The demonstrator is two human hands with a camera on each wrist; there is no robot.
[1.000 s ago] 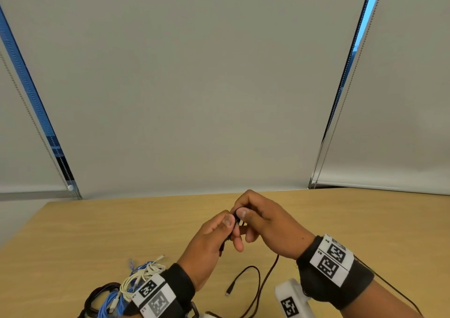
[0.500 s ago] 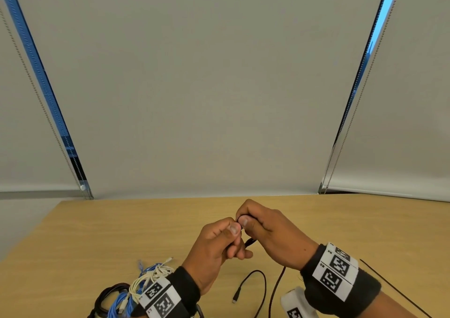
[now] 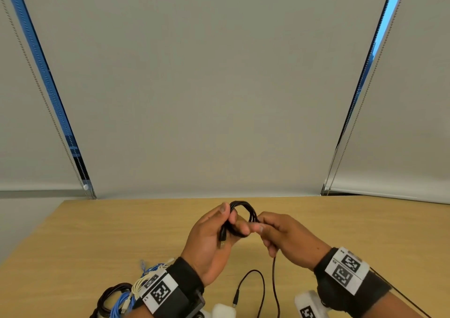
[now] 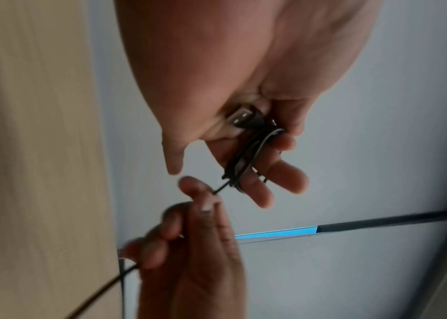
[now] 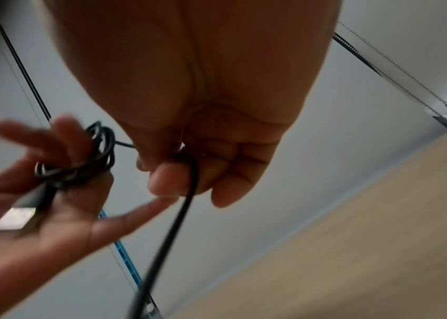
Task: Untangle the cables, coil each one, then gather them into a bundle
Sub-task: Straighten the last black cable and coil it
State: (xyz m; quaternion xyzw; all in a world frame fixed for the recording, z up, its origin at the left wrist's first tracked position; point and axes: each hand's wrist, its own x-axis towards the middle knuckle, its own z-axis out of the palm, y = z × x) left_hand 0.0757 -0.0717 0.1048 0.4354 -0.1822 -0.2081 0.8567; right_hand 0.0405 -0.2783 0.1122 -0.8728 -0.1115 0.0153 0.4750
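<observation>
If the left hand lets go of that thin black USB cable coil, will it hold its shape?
Probably not. The thin black USB cable looks floppy: its free tail droops to the wooden table. The loops, untied, likely spring apart unless the left hand grips them.

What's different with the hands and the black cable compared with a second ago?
The left hand has turned palm-up and now holds several loops of the thin black USB cable around its fingers; earlier both hands pinched it close together. The right hand moved slightly right, feeding the tail. The coiled blue, white and black cables stayed on the wooden table.
</observation>
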